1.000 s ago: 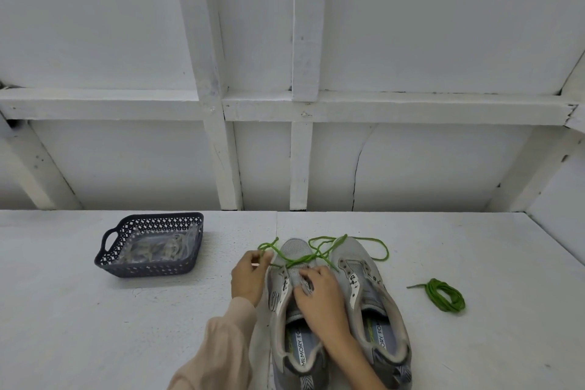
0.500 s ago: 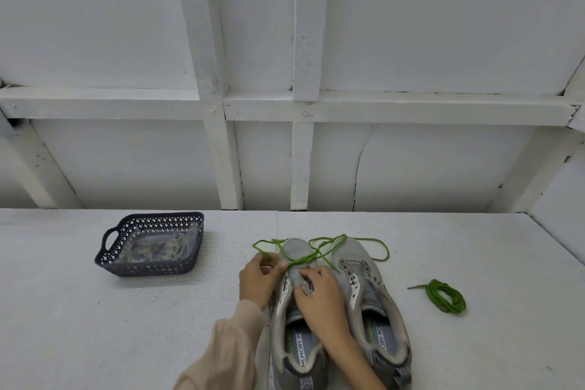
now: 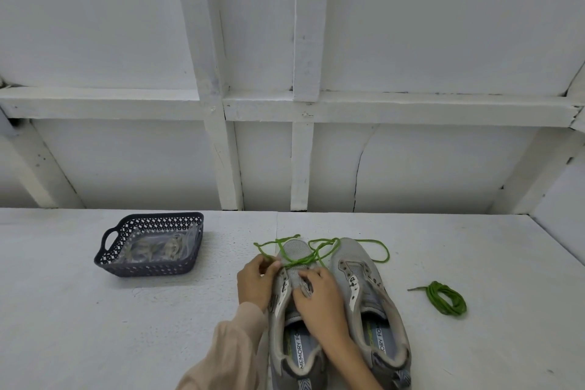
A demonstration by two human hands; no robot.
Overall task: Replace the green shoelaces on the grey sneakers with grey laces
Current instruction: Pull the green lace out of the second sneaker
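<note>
Two grey shoes are set side by side on a white table at the lower centre of the frame, heels nearest, toes pointing away. At the bottom edge a beige sleeve is seen, leading up to the left hand. The left shoe is partly covered by the right forearm, which is laid along its opening. The right shoe is touched by neither hand, and its eyelets are seen bare.

The right hand is placed on the left shoe's tongue, with the fingers bent down and closed on the eyelet strip. The left hand is held against the shoe's left side, just above the table; its fingers are curled in, and a green lace is pinched at their tips. From that pinch the lace is run across the toe of the left shoe and looped loosely over both toes – one loop is spread out on the table to the right of the right shoe.

A second green lace is coiled up on the table at the right of the frame, well apart from the shoes.

Further back, at the left, a dark perforated basket is set down, and a clear bag is held in it – its pale contents cannot be made out. Behind the table a white wall with beams is seen.
</note>
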